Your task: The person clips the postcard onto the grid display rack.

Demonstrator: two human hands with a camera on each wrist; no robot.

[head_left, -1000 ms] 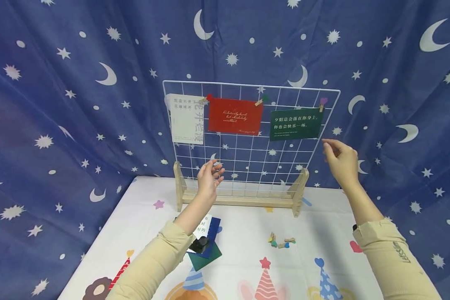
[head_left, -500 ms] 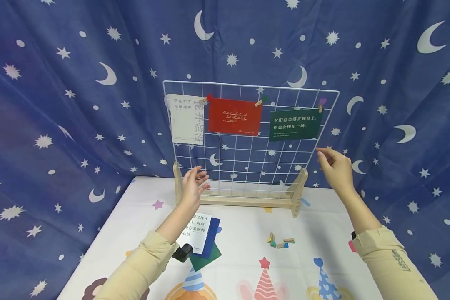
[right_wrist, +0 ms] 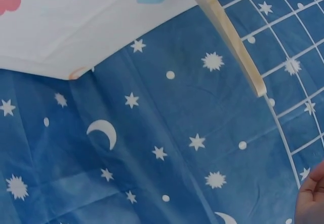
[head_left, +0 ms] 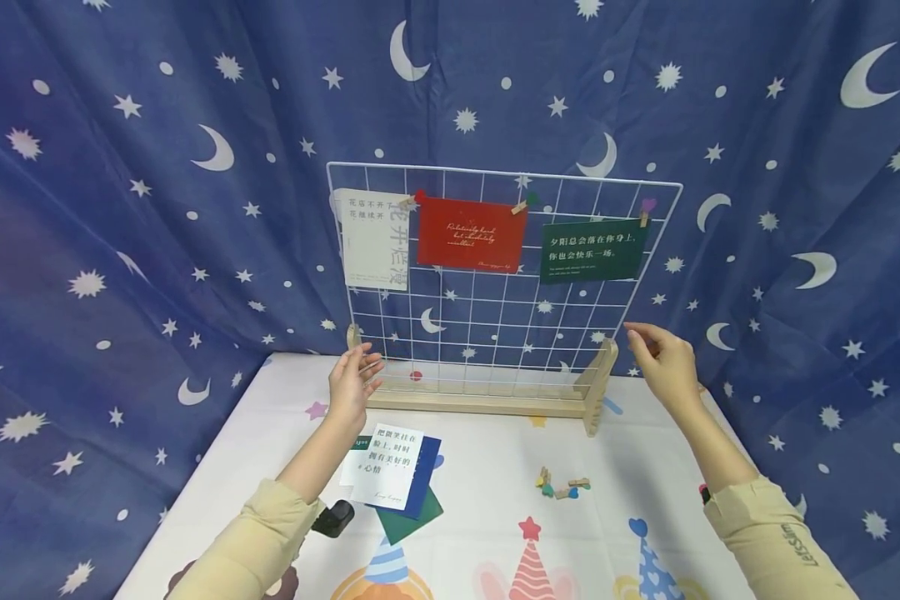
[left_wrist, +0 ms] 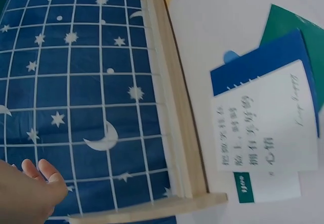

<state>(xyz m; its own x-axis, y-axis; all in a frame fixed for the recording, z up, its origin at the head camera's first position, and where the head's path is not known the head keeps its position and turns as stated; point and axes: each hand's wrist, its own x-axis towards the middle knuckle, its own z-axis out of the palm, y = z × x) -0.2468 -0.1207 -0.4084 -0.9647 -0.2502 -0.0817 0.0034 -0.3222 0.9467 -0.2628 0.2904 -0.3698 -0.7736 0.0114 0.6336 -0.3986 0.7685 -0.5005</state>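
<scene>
A white wire grid (head_left: pixel 480 333) in a wooden stand bears a white card (head_left: pixel 371 242), a red card (head_left: pixel 471 233) and a green card (head_left: pixel 591 250); small clips are seen on the cards' upper edges. My left hand (head_left: pixel 351 387), fingers loosely bent and holding nothing, is before the stand's left post, above the loose cards. My right hand (head_left: pixel 667 367) is beside the grid's lower right edge, thumb and forefinger near each other, nothing visible between them. In the left wrist view the left hand (left_wrist: pixel 30 193) shows at the lower left; the right wrist view has the right hand (right_wrist: pixel 311 198) at its edge.
Overlapping loose cards, a white one (head_left: pixel 390 467), a blue one (head_left: pixel 424 477) and a green one (head_left: pixel 411 518), lie on the table (head_left: pixel 487 500) at the left. Several small clips (head_left: pixel 562 492) lie right of centre. A blue curtain (head_left: pixel 150 275) hangs behind.
My left hand has moved left and down, uncovering more of the loose cards. My right hand has come down a little along the grid's right edge. The cards on the grid hang as before.
</scene>
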